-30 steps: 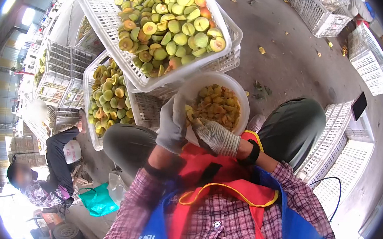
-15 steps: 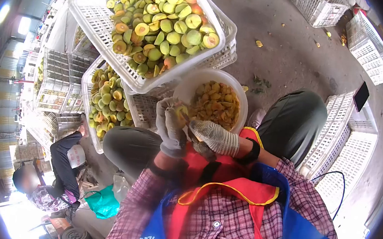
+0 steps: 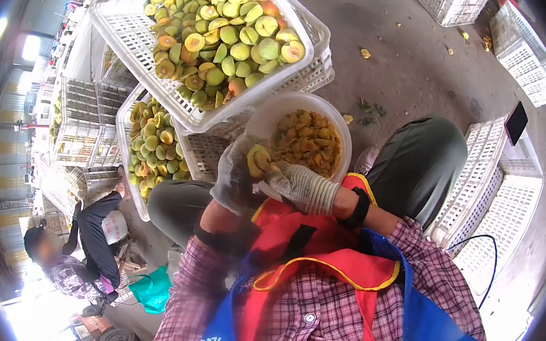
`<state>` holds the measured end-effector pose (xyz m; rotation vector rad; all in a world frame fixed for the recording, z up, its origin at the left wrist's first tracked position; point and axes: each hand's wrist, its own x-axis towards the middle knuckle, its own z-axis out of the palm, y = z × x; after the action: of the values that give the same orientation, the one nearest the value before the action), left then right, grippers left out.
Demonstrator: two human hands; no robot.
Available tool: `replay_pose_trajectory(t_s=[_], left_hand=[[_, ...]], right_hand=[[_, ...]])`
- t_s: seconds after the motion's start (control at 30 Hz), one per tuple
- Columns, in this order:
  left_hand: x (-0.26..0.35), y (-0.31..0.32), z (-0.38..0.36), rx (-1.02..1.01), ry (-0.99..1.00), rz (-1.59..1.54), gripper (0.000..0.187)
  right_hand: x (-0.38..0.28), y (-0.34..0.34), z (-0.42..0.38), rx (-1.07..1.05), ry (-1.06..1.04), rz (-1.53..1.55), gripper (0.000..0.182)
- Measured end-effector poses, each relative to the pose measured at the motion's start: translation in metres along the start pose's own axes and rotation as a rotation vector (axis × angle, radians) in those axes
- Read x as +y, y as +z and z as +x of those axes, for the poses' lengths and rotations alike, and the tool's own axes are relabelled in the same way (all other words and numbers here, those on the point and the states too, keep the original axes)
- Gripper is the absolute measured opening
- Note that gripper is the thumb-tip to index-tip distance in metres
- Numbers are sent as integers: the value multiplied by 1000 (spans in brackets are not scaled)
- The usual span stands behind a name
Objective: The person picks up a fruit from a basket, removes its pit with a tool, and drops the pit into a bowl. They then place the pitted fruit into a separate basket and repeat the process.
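My left hand (image 3: 233, 175), in a pale knit glove, is closed around a cut yellow-green stone fruit (image 3: 258, 160), held over the near left edge of a white bucket (image 3: 344, 158). Against that fruit my right hand (image 3: 307, 188), in a striped glove, is closed; whatever its fingers grip is hidden. Orange-brown fruit pieces (image 3: 309, 142) fill the bottom of the bucket. Just beyond, a white crate (image 3: 190, 119) holds many halved green and yellow fruits (image 3: 230, 33).
A lower crate (image 3: 123, 125) with more fruit stands left of my knee. At left a seated person (image 3: 95, 239) is beside a green bag (image 3: 151, 290). White crates (image 3: 473, 181) with a dark phone-like object (image 3: 517, 123) stand at right. Fruit scraps (image 3: 365, 53) lie on the floor.
My hands have turned, and the fruit's cut face now shows more clearly toward the camera. My left hand has shifted slightly left. The whole view has moved a little.
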<state>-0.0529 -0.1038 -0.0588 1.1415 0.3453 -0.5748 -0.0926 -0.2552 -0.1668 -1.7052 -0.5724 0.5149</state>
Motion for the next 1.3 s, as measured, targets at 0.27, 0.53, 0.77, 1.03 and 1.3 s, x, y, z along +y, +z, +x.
replay_pose_trajectory(t_s=[0.27,0.53,0.77,1.03,1.3], left_hand=[[-27,13,-5,219,448,-2,37],[-14,0,-4,246,732,537,41],[-25,10,-4,250,660,410,41],[-15,27,-20,173,702,451,30],[-15,20,-17,188,608,538,39]], right_hand=[[-63,-35,-10,110,-3,-254,48],[-68,-31,-11,316,-73,-249,41],[-76,-34,-9,317,-117,-378,37],[-61,-22,-12,252,-64,-310,40],[-85,-29,-17,-22,94,241,28]])
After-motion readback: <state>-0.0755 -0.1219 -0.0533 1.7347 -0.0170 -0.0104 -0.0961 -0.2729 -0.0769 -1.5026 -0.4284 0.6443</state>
